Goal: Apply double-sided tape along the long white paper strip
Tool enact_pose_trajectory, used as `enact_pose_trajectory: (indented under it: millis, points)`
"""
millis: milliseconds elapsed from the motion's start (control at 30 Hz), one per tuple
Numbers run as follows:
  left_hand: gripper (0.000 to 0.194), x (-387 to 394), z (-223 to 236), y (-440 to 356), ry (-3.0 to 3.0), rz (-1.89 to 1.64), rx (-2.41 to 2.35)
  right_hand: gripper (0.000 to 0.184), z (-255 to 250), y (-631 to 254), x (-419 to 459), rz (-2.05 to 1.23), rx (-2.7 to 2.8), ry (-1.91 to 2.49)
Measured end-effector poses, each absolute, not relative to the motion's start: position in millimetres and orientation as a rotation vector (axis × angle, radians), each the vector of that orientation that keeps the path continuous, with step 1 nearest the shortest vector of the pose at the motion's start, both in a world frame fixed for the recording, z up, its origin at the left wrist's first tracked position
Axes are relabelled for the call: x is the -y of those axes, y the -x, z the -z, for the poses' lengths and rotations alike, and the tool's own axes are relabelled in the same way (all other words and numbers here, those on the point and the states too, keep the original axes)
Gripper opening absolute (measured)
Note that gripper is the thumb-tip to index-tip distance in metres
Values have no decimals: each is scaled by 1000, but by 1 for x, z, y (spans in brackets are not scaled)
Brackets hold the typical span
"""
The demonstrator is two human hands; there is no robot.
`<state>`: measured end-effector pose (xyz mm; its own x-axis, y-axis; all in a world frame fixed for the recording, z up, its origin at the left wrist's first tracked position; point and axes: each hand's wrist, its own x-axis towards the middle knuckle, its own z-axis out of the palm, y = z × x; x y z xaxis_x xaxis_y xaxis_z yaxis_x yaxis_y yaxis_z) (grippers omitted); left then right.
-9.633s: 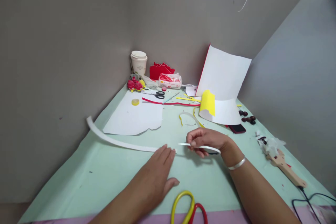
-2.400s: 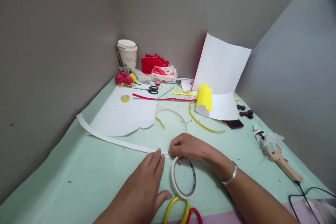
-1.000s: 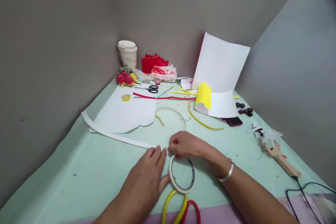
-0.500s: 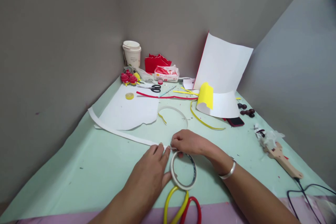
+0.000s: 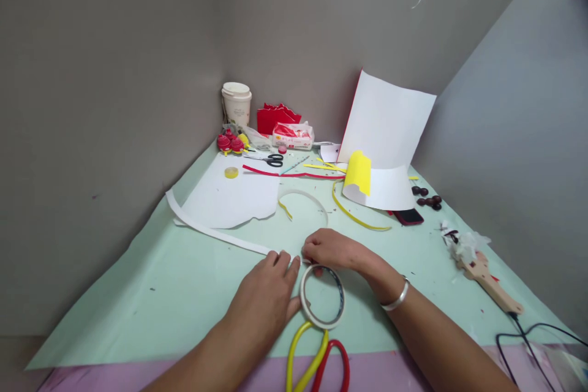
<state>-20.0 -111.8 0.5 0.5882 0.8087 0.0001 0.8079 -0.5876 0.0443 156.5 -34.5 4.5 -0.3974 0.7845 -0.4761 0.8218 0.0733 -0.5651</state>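
A long white paper strip [image 5: 220, 237] curves across the table from the left, and its right end reaches between my hands. My left hand [image 5: 269, 288] presses its fingertips on the strip, thumb stretched out beside a roll of tape [image 5: 343, 297]. At the strip's right end, my right hand [image 5: 328, 249] is closed with fingertips pinched down; the roll partly hides them. The tape roll touches the handles of scissors, one yellow [image 5: 292, 355] and one red [image 5: 346, 367], whose blades I cannot see.
Behind my hands lie a white sheet [image 5: 225, 205], black scissors [image 5: 274, 161], a yellow strip [image 5: 356, 213] and a red strip [image 5: 312, 176]. A bent white card [image 5: 390, 128] stands at the back right. A glue gun [image 5: 493, 288] with its cord is at the right.
The view has tilted and shifted slightly. Both hands stay at the strip with almost no visible movement, and the tape roll keeps its place between them.
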Motion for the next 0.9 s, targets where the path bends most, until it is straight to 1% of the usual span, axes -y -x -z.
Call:
enact_pose_trajectory:
  millis: [100,133,267,367,467,600,800,900]
  points:
    - [47,109,-8,18,-2707,29,-1450,23,-5,-159,34,1392,-2243,-1684]
    - [43,106,-10,17,-2695,36,-1451,22,-6,-160,34,1453,-2233,-1678]
    - [15,91,-15,20,-2677,-43,-1370,19,-9,-163,36,1674,-2171,-1655]
    - [18,78,-10,26,-2554,-204,-1342,18,-11,-167,37,1697,-2162,-1622]
    - [15,70,-3,31,-2458,-331,-1320,17,-14,-172,38,1658,-2190,-1542]
    - [12,66,4,34,-2451,-383,-1286,18,-20,-177,38,1563,-2233,-1478]
    - [12,67,6,38,-2477,-392,-1288,21,-32,-178,40,1220,-2382,-1442]
    - [10,67,7,41,-2471,-415,-1276,18,-36,-179,43,1090,-2429,-1384]
